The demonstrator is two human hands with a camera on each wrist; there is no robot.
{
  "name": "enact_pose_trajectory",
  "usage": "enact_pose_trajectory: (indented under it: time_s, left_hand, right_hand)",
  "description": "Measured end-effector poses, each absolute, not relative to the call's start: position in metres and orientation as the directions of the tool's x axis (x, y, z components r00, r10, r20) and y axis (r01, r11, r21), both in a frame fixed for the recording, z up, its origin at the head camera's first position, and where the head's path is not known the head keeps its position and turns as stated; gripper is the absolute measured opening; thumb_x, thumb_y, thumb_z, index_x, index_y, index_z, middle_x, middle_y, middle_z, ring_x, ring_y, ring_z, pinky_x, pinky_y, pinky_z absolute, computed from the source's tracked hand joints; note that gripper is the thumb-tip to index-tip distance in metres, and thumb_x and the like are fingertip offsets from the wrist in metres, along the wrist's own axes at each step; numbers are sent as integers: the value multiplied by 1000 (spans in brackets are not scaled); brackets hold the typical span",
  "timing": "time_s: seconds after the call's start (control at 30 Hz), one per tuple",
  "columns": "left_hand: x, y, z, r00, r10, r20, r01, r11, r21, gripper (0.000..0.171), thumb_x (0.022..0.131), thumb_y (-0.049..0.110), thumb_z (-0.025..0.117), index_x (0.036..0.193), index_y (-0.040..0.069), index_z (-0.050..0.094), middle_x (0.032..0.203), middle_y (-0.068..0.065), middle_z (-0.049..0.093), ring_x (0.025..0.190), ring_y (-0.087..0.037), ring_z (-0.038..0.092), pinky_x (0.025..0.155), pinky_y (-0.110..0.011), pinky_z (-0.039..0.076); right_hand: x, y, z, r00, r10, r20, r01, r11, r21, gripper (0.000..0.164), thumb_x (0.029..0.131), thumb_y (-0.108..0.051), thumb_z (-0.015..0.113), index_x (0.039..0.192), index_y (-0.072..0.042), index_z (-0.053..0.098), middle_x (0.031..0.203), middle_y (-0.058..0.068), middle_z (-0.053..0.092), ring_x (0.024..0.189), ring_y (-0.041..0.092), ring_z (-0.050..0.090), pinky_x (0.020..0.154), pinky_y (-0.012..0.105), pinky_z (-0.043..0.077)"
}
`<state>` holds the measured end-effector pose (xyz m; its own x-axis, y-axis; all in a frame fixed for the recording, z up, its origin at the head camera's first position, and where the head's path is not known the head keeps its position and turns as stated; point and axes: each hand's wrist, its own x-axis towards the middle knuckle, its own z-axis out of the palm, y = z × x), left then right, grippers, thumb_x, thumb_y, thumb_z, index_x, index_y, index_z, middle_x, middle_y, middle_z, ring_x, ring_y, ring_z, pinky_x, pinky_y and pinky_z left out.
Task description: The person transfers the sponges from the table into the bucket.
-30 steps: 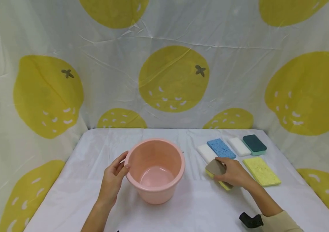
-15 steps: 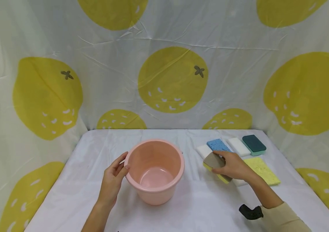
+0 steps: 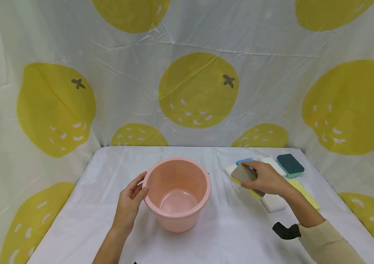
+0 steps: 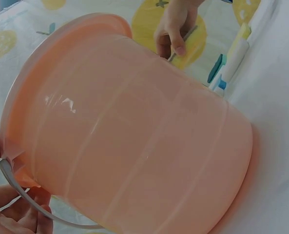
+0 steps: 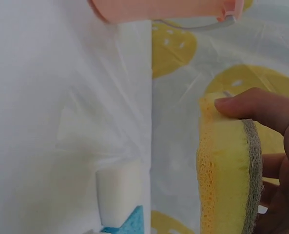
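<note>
A pink plastic bucket (image 3: pixel 178 223) stands upright on the white-covered table. My left hand (image 3: pixel 128 209) grips the left side of its rim, thumb over the inner edge and fingers outside. The left wrist view shows the bucket's wall (image 4: pixel 134 131) and a thin grey handle (image 4: pixel 25 195) hanging beside those fingers. Off the bucket's right side, my right hand (image 3: pixel 267 179) pinches a sponge (image 3: pixel 244 174) by its edges, tilted and raised above the table. The right wrist view shows this sponge as yellow, with a rough grey scouring layer (image 5: pixel 254 180).
Several sponges lie at the right: white ones (image 3: pixel 273 202), a partly covered blue one (image 3: pixel 244 161), a dark green-topped one (image 3: pixel 290 163) and a yellow one (image 3: pixel 307 194). A lemon-print curtain (image 3: pixel 198 90) encloses the back and sides of the table.
My right hand has lifted the yellow-and-grey sponge upward from the table, and a white sponge now shows below it. The left hand and the bucket have stayed in place.
</note>
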<state>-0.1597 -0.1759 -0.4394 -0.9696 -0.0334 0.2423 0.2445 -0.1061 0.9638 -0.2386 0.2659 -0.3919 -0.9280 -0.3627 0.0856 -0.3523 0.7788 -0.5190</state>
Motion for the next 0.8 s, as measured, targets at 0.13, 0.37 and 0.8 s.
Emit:
enact_pose_trajectory:
  time_s: [0.13, 0.37, 0.8]
  left_hand:
    - [-160, -176, -439, -970, -34, 241, 243, -107, 964, 51, 102, 5, 65, 151, 0, 49, 145, -21, 56, 123, -17, 63, 97, -26, 52]
    - [-159, -175, -439, -969, -34, 244, 246, -110, 963, 51, 102, 5, 64, 151, -1, 49, 145, -21, 56, 123, -17, 62, 98, -26, 51]
    - [-159, -176, -440, -971, -40, 237, 240, -97, 966, 51, 102, 6, 64, 151, 0, 50, 145, -20, 57, 123, -16, 62, 98, -26, 51]
  right_hand:
    - [-242, 262, -383, -921, -376, 102, -372, 770, -518, 77, 84, -30, 85, 145, 5, 53, 114, 15, 64, 89, 27, 58, 65, 36, 50]
    - [-248, 252, -364, -911, -396, 116, -398, 769, -499, 76, 85, -31, 84, 146, 2, 54, 111, 12, 64, 91, 27, 57, 65, 36, 50]
    - [-259, 223, -334, -871, -471, 141, -476, 738, -478, 74, 84, -28, 85, 144, 2, 56, 114, 13, 65, 93, 28, 59, 67, 37, 53]
